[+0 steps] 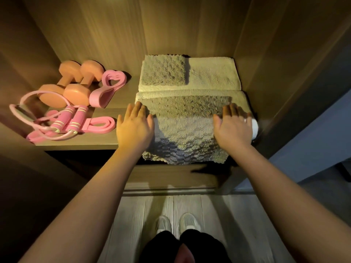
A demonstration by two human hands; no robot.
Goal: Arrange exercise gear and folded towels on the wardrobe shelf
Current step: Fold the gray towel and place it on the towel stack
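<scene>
Head view, looking down into the wardrobe.

Shelf (106,138), left part: 2 orange dumbbells (76,93) side by side. A pink figure-8 band (108,86) lies just right of them. A pink jump rope (76,118) lies nearer the front edge, its 2 handles together. A flat pink loop band (101,123) touches the handles on the right.

Shelf, right part, back: cream towel (212,74), folded, with a small shaggy grey towel (163,71) on its left half.

Right part, front: a second cream towel (190,93) under a large shaggy grey towel (186,128). The large one overhangs the shelf's front edge.

Left hand (134,127): palm down, fingers straight and close together, at the left edge of the large shaggy grey towel, gripping nothing.

Right hand (233,128): palm down, fingers straight, flat on that towel's right edge, gripping nothing.
</scene>
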